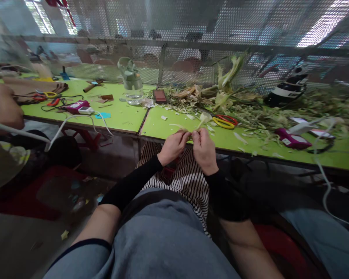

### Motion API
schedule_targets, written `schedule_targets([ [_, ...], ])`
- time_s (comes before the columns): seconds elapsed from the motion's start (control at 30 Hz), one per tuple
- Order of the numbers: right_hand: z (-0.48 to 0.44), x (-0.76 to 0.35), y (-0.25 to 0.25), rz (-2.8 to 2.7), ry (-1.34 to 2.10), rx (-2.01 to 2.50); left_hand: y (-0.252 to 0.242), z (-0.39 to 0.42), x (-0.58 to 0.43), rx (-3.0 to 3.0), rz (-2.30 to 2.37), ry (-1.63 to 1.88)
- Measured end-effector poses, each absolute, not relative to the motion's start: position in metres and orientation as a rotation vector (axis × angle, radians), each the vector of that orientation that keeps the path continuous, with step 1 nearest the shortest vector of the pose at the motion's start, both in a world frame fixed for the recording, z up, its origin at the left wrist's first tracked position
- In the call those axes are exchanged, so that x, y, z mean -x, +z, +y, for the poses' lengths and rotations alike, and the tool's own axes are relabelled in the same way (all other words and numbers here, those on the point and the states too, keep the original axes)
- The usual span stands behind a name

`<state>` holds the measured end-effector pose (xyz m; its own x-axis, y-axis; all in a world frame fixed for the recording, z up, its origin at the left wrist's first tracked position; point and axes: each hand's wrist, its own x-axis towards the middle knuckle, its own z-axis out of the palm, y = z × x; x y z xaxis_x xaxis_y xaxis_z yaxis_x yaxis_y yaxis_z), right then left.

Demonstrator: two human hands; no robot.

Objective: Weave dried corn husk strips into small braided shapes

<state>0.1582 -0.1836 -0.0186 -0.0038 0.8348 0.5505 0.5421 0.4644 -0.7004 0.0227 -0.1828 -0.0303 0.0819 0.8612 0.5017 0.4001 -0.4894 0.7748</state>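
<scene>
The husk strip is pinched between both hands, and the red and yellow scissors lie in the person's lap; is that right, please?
Not quite: the head view shows the red and yellow scissors on the green table, beside the husk pile, not in the lap. The husk strip is indeed pinched between the left hand and the right hand.

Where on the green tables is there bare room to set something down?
Barest: the left table between the water bottle and its front edge, right of the pink device. A smaller patch lies beyond the left hand, by the seam. Crowded: the right table, under the husk pile and scissors.
</scene>
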Motion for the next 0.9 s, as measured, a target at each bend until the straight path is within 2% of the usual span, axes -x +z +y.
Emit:
schedule_targets([
  [0.13,-0.187,-0.146,-0.022,-1.485,0.384,1.114,-0.036,-0.187,-0.027,-1.899,1.251,1.587],
  [0.37,-0.201,-0.126,-0.014,-1.085,0.845,0.858,-0.045,-0.198,-0.028,-2.058,1.246,1.733],
  [0.7,-0.207,-0.129,-0.004,-1.160,1.007,0.808,-0.025,-0.212,-0.011,-1.772,0.975,1.671],
  [0.9,-0.209,-0.139,0.002,-1.454,0.921,0.858,-0.018,-0.218,-0.001,-1.717,0.859,1.398],
])
